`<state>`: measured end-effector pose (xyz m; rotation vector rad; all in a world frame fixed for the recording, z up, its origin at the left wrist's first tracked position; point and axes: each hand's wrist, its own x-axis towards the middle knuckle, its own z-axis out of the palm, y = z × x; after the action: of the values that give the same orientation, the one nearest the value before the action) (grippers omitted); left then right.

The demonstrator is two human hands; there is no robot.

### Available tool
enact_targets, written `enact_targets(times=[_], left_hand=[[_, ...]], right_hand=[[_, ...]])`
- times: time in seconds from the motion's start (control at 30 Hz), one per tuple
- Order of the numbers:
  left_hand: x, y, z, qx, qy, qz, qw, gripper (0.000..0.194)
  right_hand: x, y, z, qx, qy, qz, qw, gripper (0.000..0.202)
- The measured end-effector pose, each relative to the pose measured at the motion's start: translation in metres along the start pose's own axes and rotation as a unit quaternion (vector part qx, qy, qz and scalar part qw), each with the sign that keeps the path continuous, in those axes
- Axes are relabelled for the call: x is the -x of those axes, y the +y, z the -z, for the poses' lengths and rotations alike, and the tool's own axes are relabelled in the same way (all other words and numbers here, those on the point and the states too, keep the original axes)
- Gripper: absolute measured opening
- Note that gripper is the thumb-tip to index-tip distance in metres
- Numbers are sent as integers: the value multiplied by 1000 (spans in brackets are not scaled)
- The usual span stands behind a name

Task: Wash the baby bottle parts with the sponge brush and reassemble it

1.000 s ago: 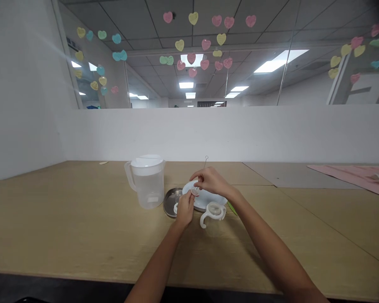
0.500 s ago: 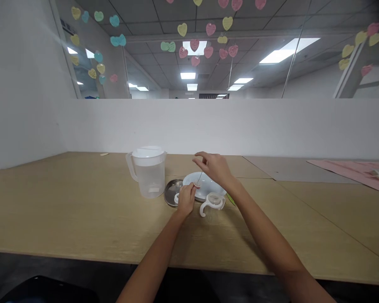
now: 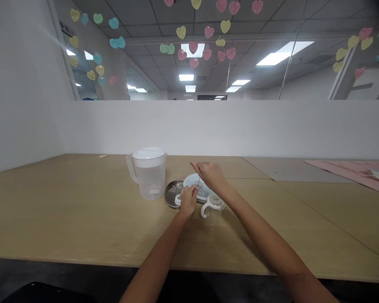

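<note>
My left hand [image 3: 188, 201] pinches a small round translucent piece [image 3: 198, 186] at the near rim of a white bowl [image 3: 205, 192]. Above it, my right hand [image 3: 211, 174] is closed with the fingertips round a thin dark rod [image 3: 199, 180], whose lower end reaches the small piece. What the rod's tip is like is too small to tell. A clear bottle with a white two-handled collar [image 3: 214, 204] stands upright just below my right wrist. Left of my left hand, a metal tray [image 3: 169, 198] bears a white ring [image 3: 177, 200] and a clear part.
A translucent lidded pitcher [image 3: 150, 174] with liquid stands left of the tray. A small flat tan piece [image 3: 103, 156] lies at the table's back edge. Pink cloth [image 3: 341, 168] covers the far right over a grey mat [image 3: 271, 167]. A white wall [image 3: 189, 126] rises behind.
My right hand has come down and slightly left, nearer to the small piece, bringing the rod lower. My left hand stays nearly in place. The view has shifted slightly.
</note>
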<state>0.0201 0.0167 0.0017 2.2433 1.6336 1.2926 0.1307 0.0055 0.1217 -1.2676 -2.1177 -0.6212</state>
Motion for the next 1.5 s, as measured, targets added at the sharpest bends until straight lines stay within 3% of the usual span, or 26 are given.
enact_targets(times=[0.3,0.57,0.7,0.83,0.97,1.23,1.5], left_hand=[[1,-3,-2,107,43,0,993,24],[-1,-1,5,218,55,5,974,21],[-1,3,10,240,72,14,968,21],[0,6,14,229,74,21,970,23],[0,6,13,189,87,24,978,25],[-2,7,10,173,81,7,982,27],[-1,4,6,161,86,-4,983,28]], right_hand=[[2,-15,-7,55,-189,45,979,44],[8,-20,-11,16,-251,66,965,41],[5,-17,-3,-18,-218,52,974,38],[2,-10,-1,20,-193,5,981,36],[1,-8,-3,0,-184,36,982,37],[0,-13,21,-69,-64,50,994,40],[3,-16,46,-184,25,12,983,40]])
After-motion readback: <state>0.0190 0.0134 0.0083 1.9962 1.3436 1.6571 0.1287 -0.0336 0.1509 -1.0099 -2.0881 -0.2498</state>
